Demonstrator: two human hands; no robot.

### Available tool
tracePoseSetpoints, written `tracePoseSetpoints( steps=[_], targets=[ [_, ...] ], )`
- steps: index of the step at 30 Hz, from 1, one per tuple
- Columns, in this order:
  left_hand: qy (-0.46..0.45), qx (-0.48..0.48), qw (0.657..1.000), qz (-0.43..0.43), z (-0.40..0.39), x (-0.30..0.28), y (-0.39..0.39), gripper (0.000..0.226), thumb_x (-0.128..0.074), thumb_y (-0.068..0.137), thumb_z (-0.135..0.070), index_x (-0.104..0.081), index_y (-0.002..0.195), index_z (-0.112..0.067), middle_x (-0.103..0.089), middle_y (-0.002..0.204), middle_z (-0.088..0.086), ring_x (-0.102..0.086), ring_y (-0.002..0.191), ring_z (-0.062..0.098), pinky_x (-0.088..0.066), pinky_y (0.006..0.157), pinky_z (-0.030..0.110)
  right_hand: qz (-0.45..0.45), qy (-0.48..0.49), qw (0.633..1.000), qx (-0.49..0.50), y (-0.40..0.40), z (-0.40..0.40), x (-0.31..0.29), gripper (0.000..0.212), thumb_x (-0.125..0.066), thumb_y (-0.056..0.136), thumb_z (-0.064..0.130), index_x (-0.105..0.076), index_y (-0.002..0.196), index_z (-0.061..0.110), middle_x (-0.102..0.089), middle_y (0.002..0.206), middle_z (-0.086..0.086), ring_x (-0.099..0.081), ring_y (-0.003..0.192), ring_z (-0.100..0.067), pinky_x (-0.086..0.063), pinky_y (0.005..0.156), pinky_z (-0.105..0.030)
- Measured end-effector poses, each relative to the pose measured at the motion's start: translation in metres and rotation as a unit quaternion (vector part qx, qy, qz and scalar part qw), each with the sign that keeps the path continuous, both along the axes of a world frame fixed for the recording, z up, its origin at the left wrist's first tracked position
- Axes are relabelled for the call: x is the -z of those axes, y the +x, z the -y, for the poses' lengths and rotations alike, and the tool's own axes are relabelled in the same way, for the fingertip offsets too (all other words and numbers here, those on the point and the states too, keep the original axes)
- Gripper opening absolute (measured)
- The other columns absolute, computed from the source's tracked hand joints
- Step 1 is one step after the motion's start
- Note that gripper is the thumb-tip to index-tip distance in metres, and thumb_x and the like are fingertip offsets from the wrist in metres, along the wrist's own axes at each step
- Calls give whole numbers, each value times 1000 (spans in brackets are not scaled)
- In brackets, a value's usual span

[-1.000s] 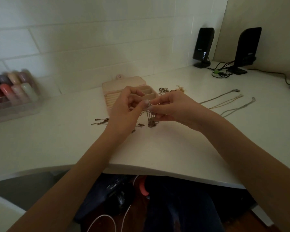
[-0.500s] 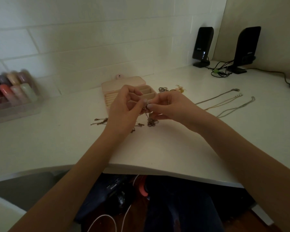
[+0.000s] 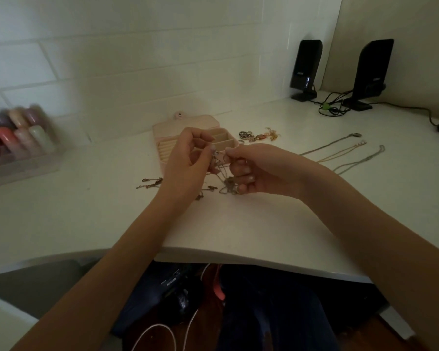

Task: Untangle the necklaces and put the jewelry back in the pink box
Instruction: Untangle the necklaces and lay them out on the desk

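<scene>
- Head view: at the far left of the white desk (image 3: 61,224) we see a clear tray of nail polish bottles (image 3: 18,138), blurred, standing against the tiled wall.
- Near the middle, some small chain pieces (image 3: 150,183) lie flat on the desk, just left of the left wrist.
- The pink box (image 3: 167,133) stands open behind the hands, with its lid laid back toward the wall and its cream compartments showing.
- Our left hand (image 3: 185,168) is raised over the desk; its thumb and forefinger pinch a thin part of the tangled necklaces (image 3: 227,182).
- The tangle hangs between both hands, and its lower knot touches the desk in front of the box.
- Our right hand (image 3: 261,171) pinches the same tangle at the top, and the other fingers are curled in around the knot.
- Behind the right hand, a few rings and earrings (image 3: 259,135) lie on the desk beside the box.
- Further right, three straightened necklaces (image 3: 340,153) lie side by side, apart from each other.
- At the far right, two black speakers (image 3: 307,67) stand at the wall with their cables.
</scene>
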State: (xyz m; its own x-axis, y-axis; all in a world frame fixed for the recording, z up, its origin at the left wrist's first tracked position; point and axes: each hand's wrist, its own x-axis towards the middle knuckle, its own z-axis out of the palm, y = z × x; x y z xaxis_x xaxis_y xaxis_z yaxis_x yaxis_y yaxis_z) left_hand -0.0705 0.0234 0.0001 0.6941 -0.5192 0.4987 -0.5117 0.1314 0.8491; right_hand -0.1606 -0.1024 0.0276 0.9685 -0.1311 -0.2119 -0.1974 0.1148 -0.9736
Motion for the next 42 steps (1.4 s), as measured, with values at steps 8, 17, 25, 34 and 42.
tracePoseSetpoints(
  steps=[8,17,25,34,42],
  targets=[
    [-49,-27,994,-90,0,-6,0,21,-47,95,-2,-52,87,-21,-55,81,-5,-48,47,2,-42,43,18,-1,-124,987,105,-2,18,-4,38,-52,91,48,-51,68,19,-36,53,6,-33,45,-10,-37,47,-20],
    [-30,-6,997,-69,3,-41,-6,10,-58,91,-9,-53,91,-18,-60,76,-3,-46,40,5,-33,35,15,99,-379,908,146,-3,17,4,39,-55,92,41,-73,71,12,-71,71,0,-67,65,-14,-58,74,-35],
    [12,4,1000,-4,-8,-77,-21,21,-70,82,-13,-54,95,-13,-69,74,-2,-58,45,5,-38,40,11,230,-146,959,71,-14,-7,-34,27,-57,92,25,-69,105,4,-74,92,-14,-72,87,-22,-57,82,-29],
    [12,-4,1000,1,-15,-89,-37,27,-70,82,-23,-53,102,-17,-68,98,-4,-67,64,8,-44,43,20,216,-188,945,157,-37,-14,-59,20,-69,85,15,-71,97,-1,-73,84,-16,-72,75,-22,-59,71,-26],
    [156,106,982,-31,-15,-77,-58,14,-65,86,-23,-64,99,-17,-72,90,-4,-66,64,7,-42,44,20,255,-149,928,226,-54,-22,-93,9,-59,92,12,-61,96,5,-71,82,-10,-72,78,-22,-60,72,-33]
  ],
)
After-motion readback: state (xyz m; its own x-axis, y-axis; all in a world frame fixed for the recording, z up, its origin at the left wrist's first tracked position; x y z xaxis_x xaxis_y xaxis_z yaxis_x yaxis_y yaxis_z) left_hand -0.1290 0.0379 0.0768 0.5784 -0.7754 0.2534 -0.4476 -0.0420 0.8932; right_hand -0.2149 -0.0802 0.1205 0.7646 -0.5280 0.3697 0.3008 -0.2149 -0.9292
